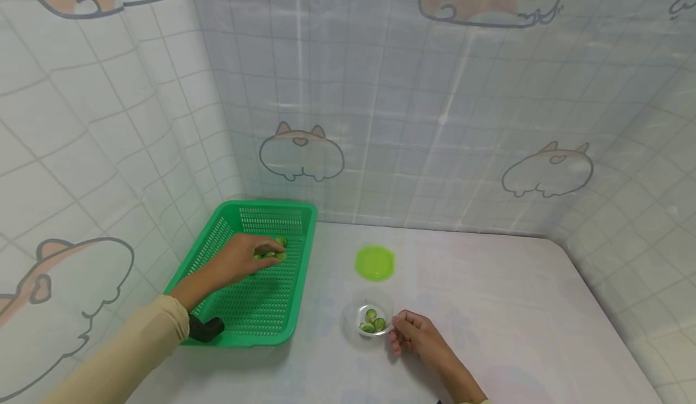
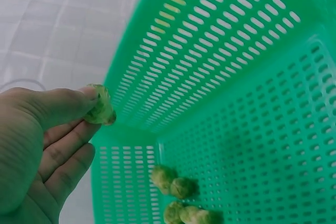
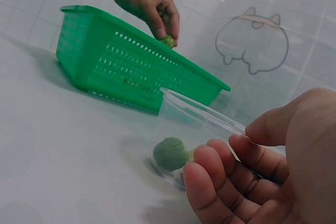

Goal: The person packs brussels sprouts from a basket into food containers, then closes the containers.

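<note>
Between thumb and fingertips, my left hand (image 1: 239,259) pinches a Brussels sprout (image 2: 102,109) over the green plastic basket (image 1: 303,274). Several more Brussels sprouts (image 2: 182,187) lie at one end of the basket floor, as the left wrist view shows. My right hand (image 1: 421,336) holds the rim of a small clear plastic bowl (image 3: 202,116) between thumb and forefinger. That bowl stands upright on the table, and three sprouts (image 1: 379,324) show in it in the head view.
A bright green round lid (image 1: 375,263) lies flat on the white table (image 1: 478,289) behind the bowl. The basket stands at the left, close to a tile-patterned wall covering (image 1: 402,168) with cartoon animals.
</note>
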A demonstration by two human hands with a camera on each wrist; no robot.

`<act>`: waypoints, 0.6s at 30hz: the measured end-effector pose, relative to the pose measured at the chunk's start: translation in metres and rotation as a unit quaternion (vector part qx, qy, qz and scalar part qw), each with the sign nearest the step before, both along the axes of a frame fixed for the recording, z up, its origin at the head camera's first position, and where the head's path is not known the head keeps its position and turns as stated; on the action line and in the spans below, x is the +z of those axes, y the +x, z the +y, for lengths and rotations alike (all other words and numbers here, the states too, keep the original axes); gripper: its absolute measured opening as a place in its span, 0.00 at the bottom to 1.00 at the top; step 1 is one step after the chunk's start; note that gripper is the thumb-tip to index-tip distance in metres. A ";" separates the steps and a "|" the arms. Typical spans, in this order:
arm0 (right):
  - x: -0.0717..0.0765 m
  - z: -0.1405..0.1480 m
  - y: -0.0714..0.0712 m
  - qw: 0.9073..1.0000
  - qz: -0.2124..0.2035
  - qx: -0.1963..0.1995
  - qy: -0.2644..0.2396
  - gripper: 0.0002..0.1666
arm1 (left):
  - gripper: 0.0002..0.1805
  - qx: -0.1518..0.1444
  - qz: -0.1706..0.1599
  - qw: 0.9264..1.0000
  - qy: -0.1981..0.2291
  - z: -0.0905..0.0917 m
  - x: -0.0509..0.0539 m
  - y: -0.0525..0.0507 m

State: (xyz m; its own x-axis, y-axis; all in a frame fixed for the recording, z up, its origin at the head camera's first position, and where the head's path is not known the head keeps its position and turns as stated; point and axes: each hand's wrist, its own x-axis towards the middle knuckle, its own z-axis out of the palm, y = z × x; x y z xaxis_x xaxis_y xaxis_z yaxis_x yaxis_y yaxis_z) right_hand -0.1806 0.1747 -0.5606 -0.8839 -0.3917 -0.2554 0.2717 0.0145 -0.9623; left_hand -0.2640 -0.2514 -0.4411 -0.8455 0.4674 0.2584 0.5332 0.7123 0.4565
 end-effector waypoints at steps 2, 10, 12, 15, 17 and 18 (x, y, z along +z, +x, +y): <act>0.000 0.000 0.000 1.000 0.001 0.000 0.000 0.18 | 0.13 -0.002 -0.005 1.000 0.002 0.003 0.003 0.001; 0.000 -0.001 0.000 1.000 0.005 -0.001 0.000 0.17 | 0.13 -0.021 -0.029 0.999 0.029 0.017 0.012 0.007; 0.001 -0.001 0.000 1.000 0.007 -0.001 0.000 0.17 | 0.13 -0.027 -0.040 0.998 0.037 0.021 0.012 0.009; 0.001 -0.001 0.000 1.000 0.006 -0.002 0.000 0.17 | 0.14 -0.035 -0.052 0.997 0.048 0.026 0.012 0.011; 0.001 -0.001 0.000 1.000 0.005 -0.001 -0.002 0.17 | 0.14 -0.041 -0.049 0.997 0.048 0.030 0.012 0.012; 0.001 -0.001 0.000 1.000 0.005 0.000 -0.004 0.17 | 0.14 -0.042 -0.048 0.997 0.048 0.032 0.012 0.012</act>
